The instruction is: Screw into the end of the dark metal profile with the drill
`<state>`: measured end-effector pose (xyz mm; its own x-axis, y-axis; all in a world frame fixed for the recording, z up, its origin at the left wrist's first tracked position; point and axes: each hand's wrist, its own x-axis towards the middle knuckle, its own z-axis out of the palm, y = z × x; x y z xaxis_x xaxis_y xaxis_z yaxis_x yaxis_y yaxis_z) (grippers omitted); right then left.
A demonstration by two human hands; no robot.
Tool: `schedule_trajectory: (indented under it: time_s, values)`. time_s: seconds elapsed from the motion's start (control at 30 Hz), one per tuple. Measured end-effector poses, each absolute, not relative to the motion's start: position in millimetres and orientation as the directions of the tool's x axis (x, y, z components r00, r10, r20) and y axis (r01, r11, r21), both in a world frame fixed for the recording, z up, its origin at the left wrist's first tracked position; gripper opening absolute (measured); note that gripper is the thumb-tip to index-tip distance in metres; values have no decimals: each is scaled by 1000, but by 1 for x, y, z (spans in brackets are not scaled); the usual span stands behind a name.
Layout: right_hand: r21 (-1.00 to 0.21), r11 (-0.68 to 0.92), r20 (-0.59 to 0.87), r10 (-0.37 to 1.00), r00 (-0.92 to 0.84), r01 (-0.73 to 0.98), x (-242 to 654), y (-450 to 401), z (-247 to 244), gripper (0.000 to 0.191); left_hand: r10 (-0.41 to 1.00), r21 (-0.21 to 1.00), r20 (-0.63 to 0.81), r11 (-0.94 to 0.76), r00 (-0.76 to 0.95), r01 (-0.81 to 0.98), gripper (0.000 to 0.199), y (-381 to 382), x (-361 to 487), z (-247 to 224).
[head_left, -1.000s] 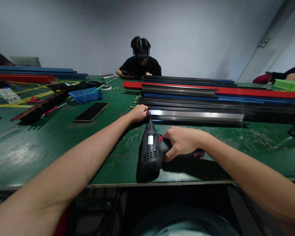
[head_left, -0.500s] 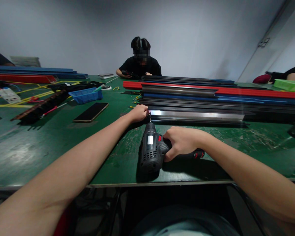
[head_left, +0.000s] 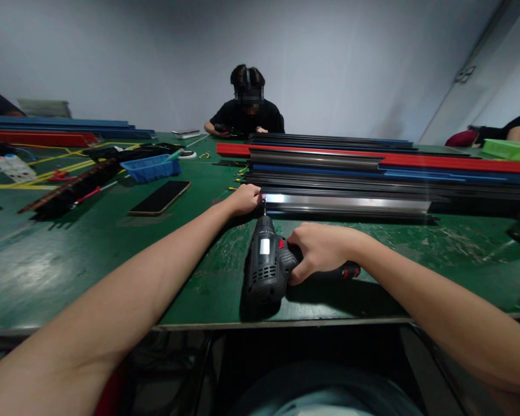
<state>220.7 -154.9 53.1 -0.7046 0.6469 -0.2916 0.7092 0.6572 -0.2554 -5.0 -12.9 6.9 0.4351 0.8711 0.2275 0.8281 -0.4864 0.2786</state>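
Observation:
My right hand (head_left: pixel 314 251) is wrapped around the handle of a black cordless drill (head_left: pixel 266 266), which lies on its side over the green table. The drill points away from me, its bit (head_left: pixel 265 209) at the left end of a dark metal profile (head_left: pixel 346 203) with a shiny face. Light from the drill falls on that end. At the same end, my left hand (head_left: pixel 245 199) is closed with its fingertips against the profile. Whatever small part its fingers may pinch, and the exact contact of the bit, are too small to make out.
Behind the profile lie several long black, red (head_left: pixel 437 163) and blue profiles. On the left are a phone (head_left: pixel 160 198), a blue basket (head_left: pixel 151 169) and a brown-black strip (head_left: pixel 78 185) with wires. A person (head_left: pixel 249 110) sits across the table (head_left: pixel 190 294). A green tray (head_left: pixel 511 150) stands far right.

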Motion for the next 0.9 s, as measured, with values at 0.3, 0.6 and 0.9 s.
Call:
schedule_trajectory:
  time_s: [0.3, 0.6, 0.9]
  values:
    - [-267, 656, -293, 643, -707, 706, 220, -155, 53, 50, 869, 292, 229, -491, 439, 821, 26, -10, -6, 6]
    - [-254, 658, -283, 650, -705, 709, 220, -155, 53, 50, 873, 333, 232, -486, 429, 808, 25, -10, -6, 6]
    - [-267, 652, -285, 650, -704, 710, 221, -155, 52, 49, 870, 289, 235, -489, 434, 823, 26, -8, -7, 4]
